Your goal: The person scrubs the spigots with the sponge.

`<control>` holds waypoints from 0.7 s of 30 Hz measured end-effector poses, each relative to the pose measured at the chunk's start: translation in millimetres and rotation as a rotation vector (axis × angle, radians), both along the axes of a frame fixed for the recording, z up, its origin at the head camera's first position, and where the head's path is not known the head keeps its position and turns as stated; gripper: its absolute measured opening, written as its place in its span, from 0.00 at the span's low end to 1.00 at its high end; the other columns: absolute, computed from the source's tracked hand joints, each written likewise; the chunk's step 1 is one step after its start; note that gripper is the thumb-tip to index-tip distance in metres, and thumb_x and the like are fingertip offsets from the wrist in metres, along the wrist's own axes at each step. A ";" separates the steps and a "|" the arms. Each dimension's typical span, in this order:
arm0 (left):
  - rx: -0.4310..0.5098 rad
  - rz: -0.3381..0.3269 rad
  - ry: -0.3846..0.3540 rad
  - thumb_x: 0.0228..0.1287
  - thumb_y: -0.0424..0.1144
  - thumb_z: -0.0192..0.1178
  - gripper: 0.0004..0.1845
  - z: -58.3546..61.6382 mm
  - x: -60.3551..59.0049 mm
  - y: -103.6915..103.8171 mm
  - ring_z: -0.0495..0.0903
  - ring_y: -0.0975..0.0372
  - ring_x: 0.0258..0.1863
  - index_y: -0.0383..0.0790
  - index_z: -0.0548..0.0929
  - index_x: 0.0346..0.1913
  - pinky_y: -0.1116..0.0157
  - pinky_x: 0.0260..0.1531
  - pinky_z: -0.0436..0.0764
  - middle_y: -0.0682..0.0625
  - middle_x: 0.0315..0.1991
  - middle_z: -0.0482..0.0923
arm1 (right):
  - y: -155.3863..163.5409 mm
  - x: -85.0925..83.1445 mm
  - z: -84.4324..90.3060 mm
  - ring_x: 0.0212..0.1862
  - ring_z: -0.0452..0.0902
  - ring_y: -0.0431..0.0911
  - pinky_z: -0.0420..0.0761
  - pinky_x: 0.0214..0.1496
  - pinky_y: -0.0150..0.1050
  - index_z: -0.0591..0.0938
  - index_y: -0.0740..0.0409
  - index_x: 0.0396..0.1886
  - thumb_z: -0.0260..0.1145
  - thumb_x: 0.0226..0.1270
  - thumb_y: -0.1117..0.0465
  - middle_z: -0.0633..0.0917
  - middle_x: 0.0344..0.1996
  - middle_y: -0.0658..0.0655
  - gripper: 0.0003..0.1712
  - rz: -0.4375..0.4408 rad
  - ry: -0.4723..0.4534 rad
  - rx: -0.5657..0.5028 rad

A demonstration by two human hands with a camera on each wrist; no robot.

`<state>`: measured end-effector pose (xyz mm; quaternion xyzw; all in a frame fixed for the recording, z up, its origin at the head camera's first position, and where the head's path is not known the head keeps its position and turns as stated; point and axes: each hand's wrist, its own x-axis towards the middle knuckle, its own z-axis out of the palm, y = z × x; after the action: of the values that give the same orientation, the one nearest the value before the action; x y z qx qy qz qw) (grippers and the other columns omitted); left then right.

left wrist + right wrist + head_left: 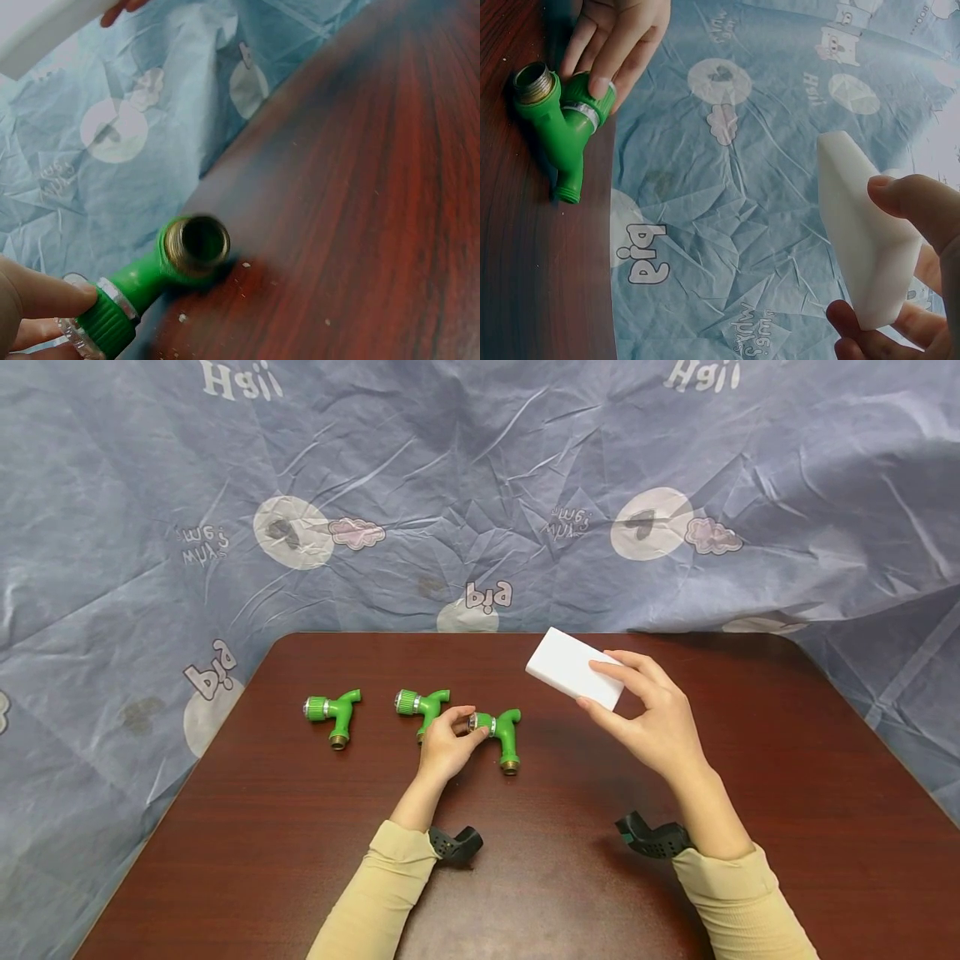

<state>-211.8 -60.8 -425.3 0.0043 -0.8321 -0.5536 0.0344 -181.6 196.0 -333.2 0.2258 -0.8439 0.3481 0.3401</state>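
My left hand (447, 745) pinches the ribbed green knob of the nearest tap (508, 742), thumb on one side and fingers on the other. This green tap has a silver ring and a brass-coloured threaded end, whose open mouth faces the camera in the left wrist view. Up to the right, my right hand (660, 714) holds a smooth white rectangular block (573, 668) by one end, between thumb and fingers. The block is in the air above the table, tilted and apart from the tap. In the right wrist view the thumb lies on the block's (870, 232) broad face.
Two similar green taps lie on the dark red-brown table (555, 877): one far left (341, 718), another (431, 703) just behind my left hand, partly hidden by it. A wrinkled blue-grey printed cloth (450, 468) hangs behind the table. Small pale crumbs dot the tabletop.
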 end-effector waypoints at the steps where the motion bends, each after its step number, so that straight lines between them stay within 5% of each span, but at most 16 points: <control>1: -0.023 0.000 0.009 0.56 0.38 0.67 0.23 -0.8 -0.1 0.3 0.80 0.55 0.48 0.37 0.79 0.55 0.57 0.45 0.79 0.44 0.48 0.81 | 0.1 0.0 -0.1 0.51 0.75 0.48 0.67 0.47 0.25 0.85 0.53 0.47 0.78 0.41 0.64 0.80 0.50 0.53 0.27 0.000 -0.001 0.001; 8: -0.159 0.005 0.125 0.57 0.41 0.66 0.21 4.4 0.4 -4.8 0.81 0.56 0.46 0.37 0.80 0.53 0.55 0.48 0.76 0.45 0.47 0.82 | -0.2 0.6 0.6 0.51 0.75 0.48 0.67 0.47 0.25 0.85 0.53 0.47 0.78 0.42 0.64 0.80 0.50 0.53 0.27 0.003 -0.006 0.008; 14: -0.081 0.119 0.271 0.57 0.39 0.66 0.17 16.7 -0.9 -19.2 0.83 0.55 0.42 0.38 0.82 0.49 0.53 0.45 0.78 0.45 0.43 0.83 | -0.6 1.9 1.4 0.52 0.74 0.48 0.68 0.46 0.27 0.85 0.52 0.48 0.78 0.43 0.63 0.79 0.51 0.52 0.26 -0.001 -0.027 0.017; 21: -0.005 0.234 0.359 0.58 0.37 0.65 0.13 16.5 -7.2 -39.2 0.83 0.59 0.40 0.39 0.83 0.47 0.60 0.37 0.82 0.48 0.42 0.83 | -0.4 1.8 1.1 0.52 0.74 0.48 0.68 0.47 0.27 0.85 0.53 0.48 0.78 0.43 0.63 0.80 0.51 0.52 0.26 0.006 -0.030 0.021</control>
<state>-219.0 -100.0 -408.7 0.0021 -0.8078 -0.5356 0.2461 -179.8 195.6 -332.1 0.2269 -0.8517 0.3437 0.3241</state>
